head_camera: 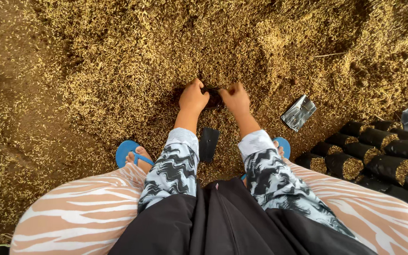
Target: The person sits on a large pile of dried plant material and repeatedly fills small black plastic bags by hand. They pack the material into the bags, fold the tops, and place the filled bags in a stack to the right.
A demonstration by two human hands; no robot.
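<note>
Left hand: the left hand (193,98) is curling closed over the left edge of a small black bag (213,98), knuckles facing up, fingers gripping its rim.
Right hand: the right hand (235,98) is closing on the right edge of the same bag, thumb side turned inward, fingers pinching the rim.
Bag position: the small black bag is sitting between the two hands, touching both, pressed low into the husk heap (175,52); most of it is hidden by the fingers.
Bag contents: cannot tell from this view.
Ground: loose golden husks are covering the floor ahead and thinning out to bare soil at the left.
Spare bags: a flat black bag (209,144) is lying between the forearms, nearer the body than the hands; a crumpled shiny stack of flat bags (298,112) is lying to the right, apart from the right hand.
Filled bags: a row of black filled bags (378,153) is lying on its side at far right, husks showing at the open ends.
Feet: blue sandals (127,152) are resting either side of the arms.
</note>
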